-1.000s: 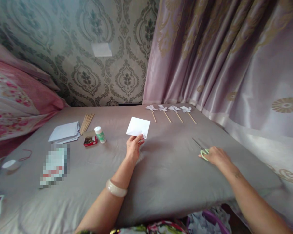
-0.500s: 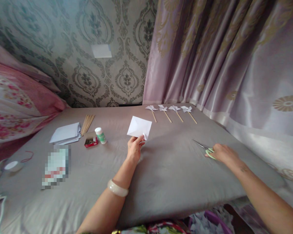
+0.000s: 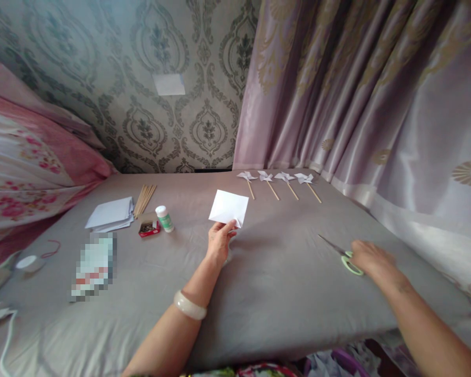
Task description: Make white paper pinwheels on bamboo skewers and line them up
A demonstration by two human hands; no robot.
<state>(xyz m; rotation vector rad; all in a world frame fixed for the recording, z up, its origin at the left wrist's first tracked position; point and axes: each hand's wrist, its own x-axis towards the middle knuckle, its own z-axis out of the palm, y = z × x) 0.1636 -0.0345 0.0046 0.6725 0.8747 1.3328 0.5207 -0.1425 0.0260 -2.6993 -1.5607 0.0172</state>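
Note:
My left hand (image 3: pixel 220 242) pinches the lower edge of a square sheet of white paper (image 3: pixel 228 207) between thumb and fingers. The sheet is held up above the bed, and crease lines run near its lower corners. Further right, a pair of scissors (image 3: pixel 341 255) with pale green handles rests on the grey sheet, blades pointing up and left. My right hand (image 3: pixel 373 260) is right beside the handles and overlaps one loop. It is smeared by motion and its fingers are mostly hidden, so I cannot tell whether it still grips them.
Several paper pinwheels (image 3: pixel 286 178) on sticks lie along the back. On the left are stacked paper (image 3: pixel 110 213), wooden sticks (image 3: pixel 145 201), a red box (image 3: pixel 149 229) of small metal pieces, a white-green bottle (image 3: pixel 164 218) and a white round lid (image 3: pixel 29 263). A purple basket (image 3: pixel 347 361) holds paper scraps below.
My right hand has moved right and slightly towards me, away from the scissors' loops, which now show more fully. The paper in my left hand has tilted a little. The view has shifted slightly.

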